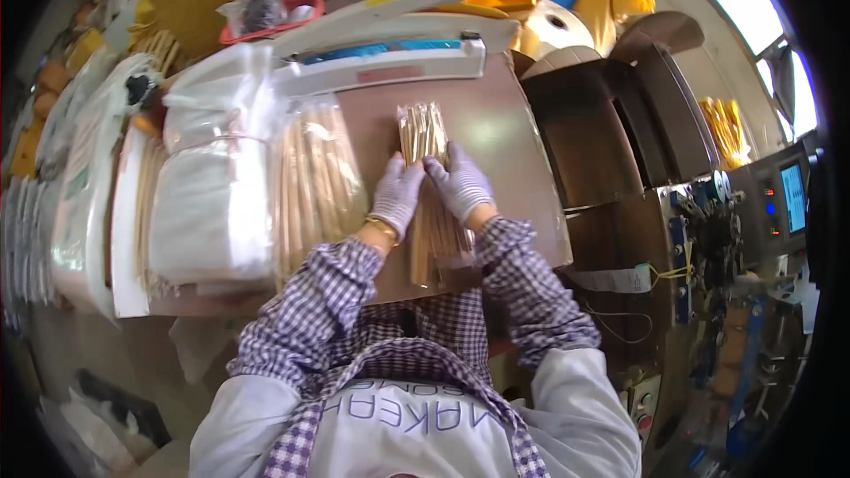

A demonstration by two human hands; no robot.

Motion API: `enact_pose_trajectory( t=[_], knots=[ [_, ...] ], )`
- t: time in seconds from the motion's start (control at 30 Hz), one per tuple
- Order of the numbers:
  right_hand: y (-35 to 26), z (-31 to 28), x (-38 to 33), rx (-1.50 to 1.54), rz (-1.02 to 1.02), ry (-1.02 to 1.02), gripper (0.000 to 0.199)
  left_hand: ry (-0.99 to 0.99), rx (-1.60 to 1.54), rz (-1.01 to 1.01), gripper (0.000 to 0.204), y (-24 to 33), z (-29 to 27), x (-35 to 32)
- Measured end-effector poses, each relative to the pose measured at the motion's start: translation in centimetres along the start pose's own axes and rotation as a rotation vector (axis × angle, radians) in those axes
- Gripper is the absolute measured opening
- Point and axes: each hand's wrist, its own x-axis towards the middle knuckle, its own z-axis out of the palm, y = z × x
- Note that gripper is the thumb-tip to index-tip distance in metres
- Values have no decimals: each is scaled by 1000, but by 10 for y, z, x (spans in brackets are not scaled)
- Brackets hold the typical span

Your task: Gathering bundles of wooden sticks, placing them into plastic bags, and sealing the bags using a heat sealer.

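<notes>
A clear plastic bag of long, thin wooden sticks (434, 243) lies lengthwise in front of me on the brown tabletop (509, 142). My left hand (395, 190), in a striped glove, grips the bag's left side near its middle. From the right side my right hand (460, 184), gloved alike, closes on the same bag, its thumb over the top. Shiny film wraps the far end, beyond my fingers. Part of the bag's middle is hidden beneath both hands. Left of my left hand rests another clear bag of sticks (317, 177).
A stack of white plastic bags (212, 204), tied round, lies farther left. Along the table's far edge stands a long white bag sealer (381, 66), with a red basket (274, 22) behind it. Right of the table are a dark metal box (580, 128) and a machine with a lit screen (792, 197).
</notes>
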Motion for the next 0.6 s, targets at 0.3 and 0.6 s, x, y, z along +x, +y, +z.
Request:
enact_pose_trajectory(
  t=[0.3,0.6],
  knots=[
    [-37,37,-20,995,-172,69,59,-143,-731,-42,69,33,-40,-45],
    [-75,-40,-106,1184,-668,121,80,-660,-223,411,63,76,-85,-60]
  ],
)
